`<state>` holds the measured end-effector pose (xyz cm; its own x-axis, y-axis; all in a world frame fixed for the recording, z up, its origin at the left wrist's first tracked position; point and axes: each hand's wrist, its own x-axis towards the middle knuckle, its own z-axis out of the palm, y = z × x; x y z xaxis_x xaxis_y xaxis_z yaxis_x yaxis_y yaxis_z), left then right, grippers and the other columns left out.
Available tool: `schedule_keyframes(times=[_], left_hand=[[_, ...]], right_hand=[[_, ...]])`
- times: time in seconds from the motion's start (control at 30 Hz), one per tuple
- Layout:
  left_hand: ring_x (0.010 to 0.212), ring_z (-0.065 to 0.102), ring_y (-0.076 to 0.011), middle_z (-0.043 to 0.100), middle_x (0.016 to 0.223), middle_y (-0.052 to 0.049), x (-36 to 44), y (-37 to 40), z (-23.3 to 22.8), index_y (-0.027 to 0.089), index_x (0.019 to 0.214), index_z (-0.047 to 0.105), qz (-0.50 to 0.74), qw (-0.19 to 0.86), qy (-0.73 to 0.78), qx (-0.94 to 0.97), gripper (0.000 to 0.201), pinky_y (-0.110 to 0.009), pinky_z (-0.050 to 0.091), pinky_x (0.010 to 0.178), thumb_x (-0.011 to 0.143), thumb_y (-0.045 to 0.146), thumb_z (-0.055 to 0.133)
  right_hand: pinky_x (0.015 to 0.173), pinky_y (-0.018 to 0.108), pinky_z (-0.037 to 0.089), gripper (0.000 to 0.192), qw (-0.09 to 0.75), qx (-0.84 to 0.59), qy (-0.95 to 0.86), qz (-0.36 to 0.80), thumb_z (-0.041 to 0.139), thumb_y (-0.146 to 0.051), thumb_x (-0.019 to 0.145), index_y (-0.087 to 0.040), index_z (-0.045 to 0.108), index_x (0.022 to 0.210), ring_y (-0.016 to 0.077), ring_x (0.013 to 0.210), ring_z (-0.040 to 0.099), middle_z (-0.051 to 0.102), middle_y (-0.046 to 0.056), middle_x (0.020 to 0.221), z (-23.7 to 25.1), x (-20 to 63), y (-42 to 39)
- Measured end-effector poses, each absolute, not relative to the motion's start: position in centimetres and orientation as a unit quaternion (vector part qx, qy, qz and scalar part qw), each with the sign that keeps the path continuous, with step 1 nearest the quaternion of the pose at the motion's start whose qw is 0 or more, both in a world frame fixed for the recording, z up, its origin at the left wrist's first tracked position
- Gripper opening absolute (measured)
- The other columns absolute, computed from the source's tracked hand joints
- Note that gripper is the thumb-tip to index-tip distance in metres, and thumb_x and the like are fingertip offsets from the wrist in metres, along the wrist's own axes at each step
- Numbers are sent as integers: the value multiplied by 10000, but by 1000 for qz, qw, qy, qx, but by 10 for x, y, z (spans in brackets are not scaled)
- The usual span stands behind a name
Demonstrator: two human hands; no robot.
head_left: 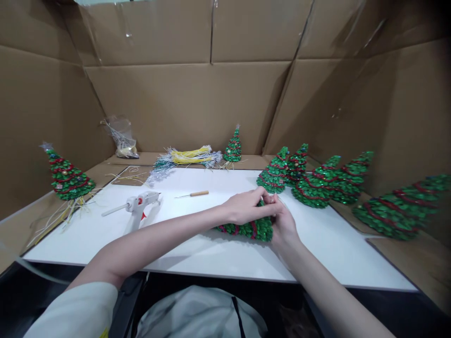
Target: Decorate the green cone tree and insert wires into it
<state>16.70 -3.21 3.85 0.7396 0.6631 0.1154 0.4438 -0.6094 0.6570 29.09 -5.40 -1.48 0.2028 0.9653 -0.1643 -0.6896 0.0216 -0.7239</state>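
A small green sequin tree with red garland [251, 228] stands on the white board [197, 249] in front of me. My left hand [246, 206] reaches across and covers its top, fingers pinched at the tip. My right hand [284, 225] grips the tree's right side from behind. Most of the tree's upper part is hidden by both hands.
A white glue gun [139, 205] and a wooden-handled awl [195, 193] lie left of centre. Several finished trees [319, 180] line the right side, one [66, 177] stands far left, one [233, 146] at the back. Tinsel and yellow strands [186, 157] and a plastic bag [121, 136] sit before the cardboard walls.
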Motion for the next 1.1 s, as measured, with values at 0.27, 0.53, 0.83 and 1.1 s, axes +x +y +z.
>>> schedule_keyframes(times=[0.27,0.53,0.83,1.1], left_hand=[[818,569,-181,606,938,3,170,-41,33,222,933,448,183,189,348,900,316,-265,410,670,822,510,385],[853,552,-187,618,958,6,169,-32,34,227,873,511,171,189,329,909,277,-263,394,697,789,473,416],[750,558,-175,615,844,11,168,-30,31,231,959,452,176,208,343,899,363,-255,389,638,778,543,413],[819,557,-179,619,927,9,168,-31,32,225,890,498,177,186,327,909,310,-260,396,684,794,508,415]], right_hand=[[420,171,355,337,694,-381,-242,561,739,-416,619,-179,499,617,59,464,393,443,-70,516,-18,298,-52],[369,152,267,293,642,-371,-348,574,719,-373,663,-174,516,595,45,381,218,274,-87,387,-14,314,-61],[396,158,292,230,687,-314,-312,576,672,-280,705,-198,475,619,63,385,257,259,-81,396,-7,305,-66],[391,197,226,309,604,-333,-389,611,677,-392,678,-202,463,561,68,381,155,172,-92,384,-6,315,-77]])
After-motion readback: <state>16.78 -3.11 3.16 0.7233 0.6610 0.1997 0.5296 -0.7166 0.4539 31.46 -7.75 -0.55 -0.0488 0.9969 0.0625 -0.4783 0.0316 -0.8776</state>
